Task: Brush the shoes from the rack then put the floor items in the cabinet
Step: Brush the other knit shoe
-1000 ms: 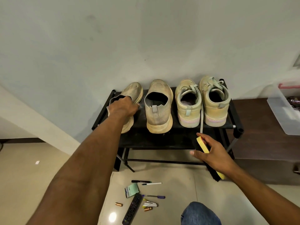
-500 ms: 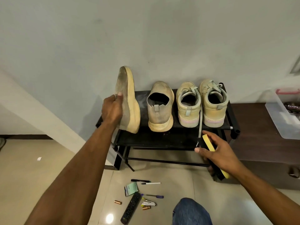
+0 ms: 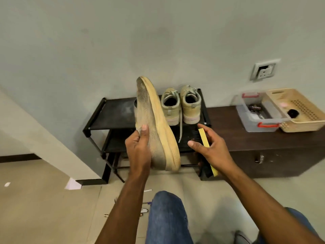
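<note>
Fingers of our left hand (image 3: pixel 139 152) now clasp the beige knit slip-on shoe (image 3: pixel 154 127) lifted off the black metal rack (image 3: pixel 112 111), right hand (image 3: pixel 211 148) at 3 o'clock gripping the yellow-backed black-bristle brush (image 3: pixel 204 138), so brushing can start.

One marking is present: white lettering on the lid of the round black tin (image 3: pixel 255 108) inside the clear plastic box (image 3: pixel 246 120). The lettering is too blurred to read.

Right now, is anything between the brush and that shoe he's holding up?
Nothing visible. The left hand holds the shoe on edge, the right hand holds the brush beside it, with open air between them.
</note>
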